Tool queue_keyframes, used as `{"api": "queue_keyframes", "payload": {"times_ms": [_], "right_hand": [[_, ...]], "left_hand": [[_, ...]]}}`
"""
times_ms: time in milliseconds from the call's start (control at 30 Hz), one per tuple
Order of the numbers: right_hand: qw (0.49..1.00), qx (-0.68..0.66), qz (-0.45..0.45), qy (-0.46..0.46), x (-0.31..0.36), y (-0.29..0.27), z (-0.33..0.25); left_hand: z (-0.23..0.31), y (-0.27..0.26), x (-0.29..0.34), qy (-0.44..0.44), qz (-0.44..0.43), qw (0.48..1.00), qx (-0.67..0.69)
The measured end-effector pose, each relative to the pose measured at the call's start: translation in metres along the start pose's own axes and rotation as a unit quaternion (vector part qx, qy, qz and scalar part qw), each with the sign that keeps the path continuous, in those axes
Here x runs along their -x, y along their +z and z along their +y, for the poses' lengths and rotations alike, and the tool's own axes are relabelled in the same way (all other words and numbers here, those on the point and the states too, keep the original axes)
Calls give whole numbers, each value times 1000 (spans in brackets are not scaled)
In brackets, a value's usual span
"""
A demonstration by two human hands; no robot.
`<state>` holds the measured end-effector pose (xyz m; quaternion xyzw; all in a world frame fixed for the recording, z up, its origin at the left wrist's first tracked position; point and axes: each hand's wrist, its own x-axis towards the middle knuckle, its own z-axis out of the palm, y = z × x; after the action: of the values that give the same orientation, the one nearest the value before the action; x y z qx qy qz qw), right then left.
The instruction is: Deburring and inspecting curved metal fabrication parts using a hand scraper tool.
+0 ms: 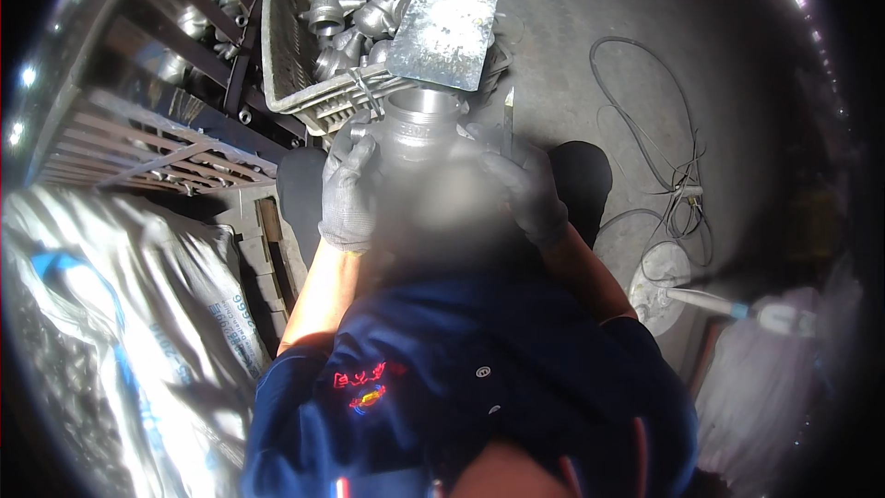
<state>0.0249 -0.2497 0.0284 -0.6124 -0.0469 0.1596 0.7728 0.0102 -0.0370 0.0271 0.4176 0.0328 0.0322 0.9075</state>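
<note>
Wearing a grey glove, my left hand [348, 192] is closed on the side of a grey metal pipe fitting [419, 129], whose open round mouth faces away from me. Its lower part is blurred. My right hand [524, 186], gloved too, grips a thin pointed tool [508, 120] that stands upright with its light tip at the top. The right fingers are close to the fitting's right side; whether they touch it I cannot tell. Just beyond the fitting, a shiny metal plate [444, 37] with a yellow mark leans at the crate's near right corner.
A pale plastic crate [275, 55] holds several metal fittings [373, 17]. At the left stands a slatted metal rack [152, 155] with more fittings, and white sacks [147, 304] lie below it. Right of me, a black cable [636, 41] coils on the floor near a whitish round object [659, 290].
</note>
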Motion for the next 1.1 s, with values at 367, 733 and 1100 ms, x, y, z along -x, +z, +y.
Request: {"api": "queue_keyframes", "payload": {"times_ms": [367,733,1100], "right_hand": [[990,-92,-36,100,10,0,8],[965,-169,5,199,14,4,12],[993,74,-75,45,26,-44,-6]], "left_hand": [[9,8,9,17,10,994,-106],[31,19,9,61,22,943,-326],[177,68,9,456,180,797,-352]]}}
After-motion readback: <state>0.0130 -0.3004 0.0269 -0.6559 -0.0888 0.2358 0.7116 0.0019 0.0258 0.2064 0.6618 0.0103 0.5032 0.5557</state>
